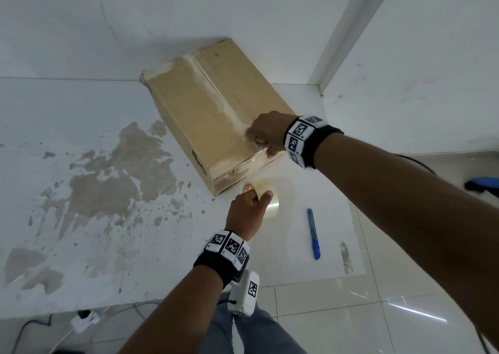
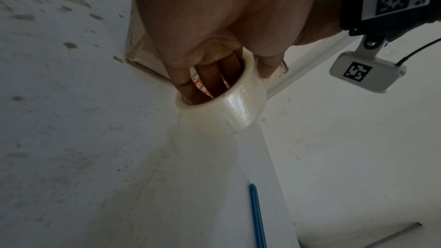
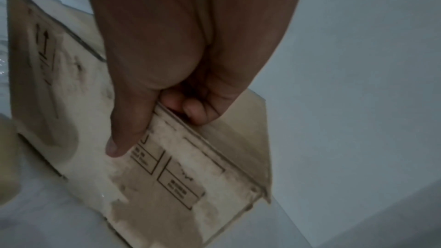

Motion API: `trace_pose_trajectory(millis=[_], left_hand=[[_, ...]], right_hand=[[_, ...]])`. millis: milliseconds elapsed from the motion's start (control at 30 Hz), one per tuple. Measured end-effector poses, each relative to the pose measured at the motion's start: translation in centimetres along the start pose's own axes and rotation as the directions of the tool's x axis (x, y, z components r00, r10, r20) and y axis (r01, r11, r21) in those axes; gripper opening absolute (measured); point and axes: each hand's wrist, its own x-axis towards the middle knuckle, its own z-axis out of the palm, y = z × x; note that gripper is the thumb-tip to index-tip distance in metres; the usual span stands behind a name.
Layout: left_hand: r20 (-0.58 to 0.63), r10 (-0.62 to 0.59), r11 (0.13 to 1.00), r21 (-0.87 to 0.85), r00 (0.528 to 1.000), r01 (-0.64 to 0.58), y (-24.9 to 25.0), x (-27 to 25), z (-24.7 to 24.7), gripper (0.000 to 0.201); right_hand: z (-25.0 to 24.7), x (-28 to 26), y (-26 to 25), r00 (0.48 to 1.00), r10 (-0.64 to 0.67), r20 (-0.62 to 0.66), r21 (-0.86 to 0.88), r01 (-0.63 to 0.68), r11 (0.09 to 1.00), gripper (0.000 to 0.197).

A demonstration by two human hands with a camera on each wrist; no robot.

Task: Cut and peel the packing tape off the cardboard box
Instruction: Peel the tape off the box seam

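A flat cardboard box [image 1: 205, 105] lies on a white table, a pale strip of tape [image 1: 213, 92] running along its middle seam. My right hand [image 1: 263, 147] grips the box's near top edge at that seam: the thumb [image 3: 126, 129] lies on the printed side face [image 3: 167, 176] and the fingers curl over the top. Shiny clear tape [image 1: 255, 159] shows under this hand and down the side. Just in front of the box, my left hand [image 1: 253, 200] holds a roll of clear packing tape [image 1: 263, 187], with fingers [image 2: 210, 74] through its core [image 2: 229, 112].
A blue utility knife [image 1: 313, 233] lies on the table to the right of the roll, also visible from the left wrist [image 2: 259, 218]. The tabletop [image 1: 108, 186] has worn brown patches at left. A power strip [image 1: 83, 321] and cables lie on the floor below.
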Motion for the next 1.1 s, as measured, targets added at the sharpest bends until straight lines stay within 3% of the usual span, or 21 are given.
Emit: trace_pose_trajectory(millis=[67,233,333,600,767,833,933,1100], left_hand=[[0.001,-0.005,1.0,-0.001,1.0,0.005,0.1,0.1,0.0,0.042],[0.004,0.017,1.0,0.004,1.0,-0.017,0.4,0.2,0.2,0.045],[-0.002,0.035,0.999,0.011,0.999,-0.035,0.2,0.3,0.4,0.047],[0.015,0.024,0.999,0.022,1.0,-0.024,0.2,0.1,0.6,0.047],[0.027,0.075,0.996,0.036,0.997,-0.076,0.3,-0.2,0.4,0.048],[0.019,0.071,0.996,0.047,0.997,-0.072,0.2,-0.1,0.4,0.041],[0.009,0.029,0.999,0.036,1.0,-0.029,-0.1,0.0,0.7,0.045],[0.036,0.055,0.998,0.026,0.998,-0.056,-0.2,-0.3,1.0,0.057]], right_hand=[[0.2,0.0,-0.5,0.999,0.042,-0.032,0.005,-0.042,0.999,0.013],[0.2,-0.4,-0.7,0.997,0.028,-0.077,-0.116,-0.037,0.993,0.038],[-0.3,-0.7,-0.9,0.996,0.03,-0.083,-0.143,-0.041,0.989,0.026],[-0.5,-1.4,-1.6,0.992,0.066,-0.112,0.006,-0.066,0.998,0.049],[1.4,-1.9,-0.1,0.977,0.02,-0.211,0.127,0.007,0.992,0.067],[2.2,-2.3,0.8,0.946,-0.019,-0.323,0.208,0.09,0.974,0.067],[3.2,-2.7,1.7,0.89,-0.096,-0.446,0.148,0.179,0.973,0.071],[3.8,-2.7,1.7,0.905,-0.137,-0.402,0.045,0.169,0.985,0.067]])
